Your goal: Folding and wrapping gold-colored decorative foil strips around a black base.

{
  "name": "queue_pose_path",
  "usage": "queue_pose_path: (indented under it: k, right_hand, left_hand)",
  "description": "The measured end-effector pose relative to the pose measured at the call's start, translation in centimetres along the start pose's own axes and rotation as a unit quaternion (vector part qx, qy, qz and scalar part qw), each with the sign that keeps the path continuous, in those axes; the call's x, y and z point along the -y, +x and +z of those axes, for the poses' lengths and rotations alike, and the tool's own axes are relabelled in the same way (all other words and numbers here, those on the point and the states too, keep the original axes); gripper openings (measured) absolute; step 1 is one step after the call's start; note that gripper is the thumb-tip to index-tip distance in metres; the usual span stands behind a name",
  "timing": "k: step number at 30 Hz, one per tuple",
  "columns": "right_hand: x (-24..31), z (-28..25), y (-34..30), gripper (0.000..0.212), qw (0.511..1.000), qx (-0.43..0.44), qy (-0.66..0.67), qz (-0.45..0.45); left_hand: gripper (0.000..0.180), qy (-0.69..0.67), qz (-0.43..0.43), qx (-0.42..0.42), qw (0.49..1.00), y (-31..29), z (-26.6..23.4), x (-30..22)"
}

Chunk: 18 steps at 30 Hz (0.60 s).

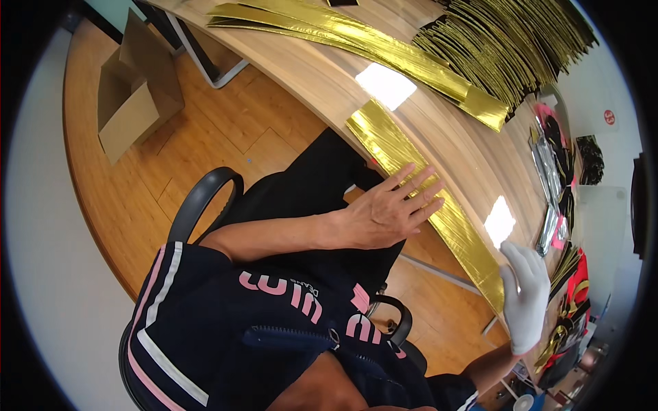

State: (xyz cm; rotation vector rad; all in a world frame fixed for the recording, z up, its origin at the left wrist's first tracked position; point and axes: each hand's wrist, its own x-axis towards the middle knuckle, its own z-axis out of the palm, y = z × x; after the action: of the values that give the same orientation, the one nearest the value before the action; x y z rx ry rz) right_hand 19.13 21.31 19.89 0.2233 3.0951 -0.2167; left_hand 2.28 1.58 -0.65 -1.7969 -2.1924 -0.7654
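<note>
A long shiny gold strip (pixel 456 236) lies along the near edge of the wooden table, running from the upper middle to the lower right. My left hand (pixel 384 209) is bare and rests palm down across its middle, fingers spread over the gold surface. A white glove covers my right hand (pixel 526 294), which is at the strip's right end. Its fingers are stretched out and its thumb stands apart; nothing shows in its grasp. Farther back, more gold strips (pixel 363 38) lie overlapped in a loose pile.
A big stack of dark-edged gold pieces (pixel 507 41) fills the far side of the table (pixel 291 65). Silver, pink and black packets (pixel 548 185) line the right side, with red and gold items (pixel 572 301) nearer. An open cardboard box (pixel 140 89) stands on the floor at left.
</note>
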Motion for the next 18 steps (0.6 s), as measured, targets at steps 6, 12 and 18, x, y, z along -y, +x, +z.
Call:
queue_pose_path:
  k: [6, 12, 18]
  right_hand:
    - [1.3, 5.0, 6.9, 0.043, 0.985, 0.056, 0.068, -0.145]
    - [1.9, 7.8, 9.0, 0.056, 0.984, 0.040, 0.040, -0.171]
    - [1.7, 8.1, 9.5, 0.057, 0.986, 0.030, 0.034, -0.160]
  left_hand:
    - [0.049, -0.050, 0.031, -0.087, 0.994, -1.3, -1.1, 0.2]
    - [0.045, -0.019, -0.026, -0.253, 0.967, -1.2, -14.2, 4.5]
    - [0.060, -0.116, 0.004, -0.280, 0.953, 1.8, -17.0, -2.9]
